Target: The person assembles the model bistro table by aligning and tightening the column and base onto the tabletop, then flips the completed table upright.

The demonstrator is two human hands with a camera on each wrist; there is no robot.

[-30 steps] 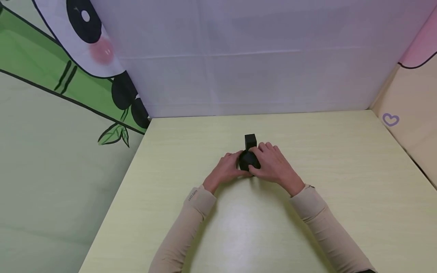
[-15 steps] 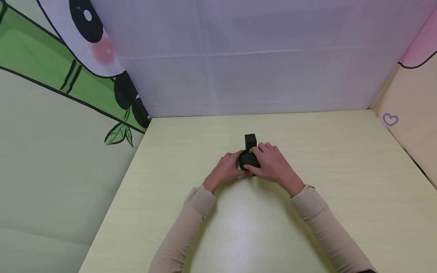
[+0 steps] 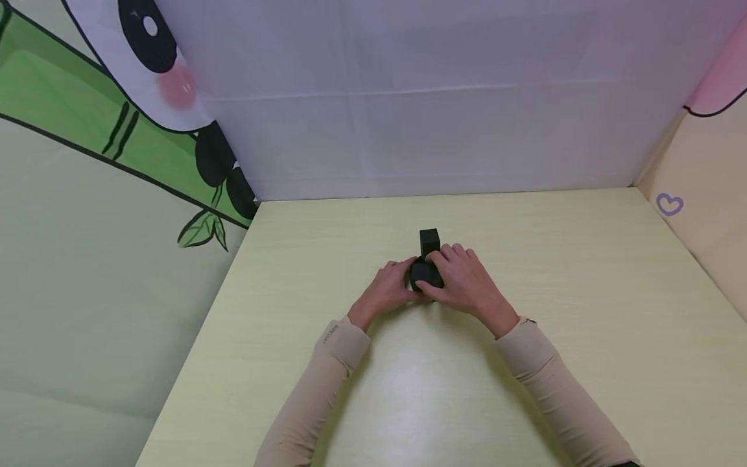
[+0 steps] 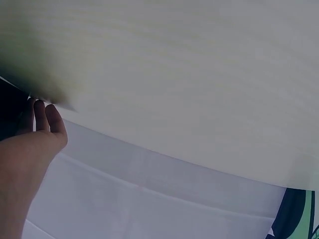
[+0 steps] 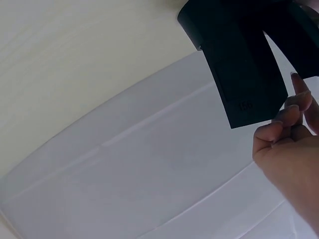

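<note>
In the head view a black round-topped piece [image 3: 425, 275] stands on the table, with a black rectangular block [image 3: 429, 240] rising right behind it. My left hand [image 3: 388, 290] holds the round-topped piece from the left, thumb along its near side. From the right, my right hand [image 3: 467, 282] grips the same piece with thumb and forefinger at its top. The right wrist view shows the block [image 5: 244, 84] with small markings, joined to a dark curved base [image 5: 197, 25]. The fingers of my left hand [image 4: 37, 144] reach a dark shape at the left wrist view's edge.
A pale wood-grain table [image 3: 327, 240] lies under both arms. A lilac cloth wall [image 3: 408, 130] rises behind its far edge. A green printed cloth [image 3: 87, 259] hangs on the left, and a beige panel [image 3: 706, 207] with a purple heart stands on the right.
The right thumb has shifted slightly left across the round-topped piece. Otherwise both hands and the black block stay nearly where they were.
</note>
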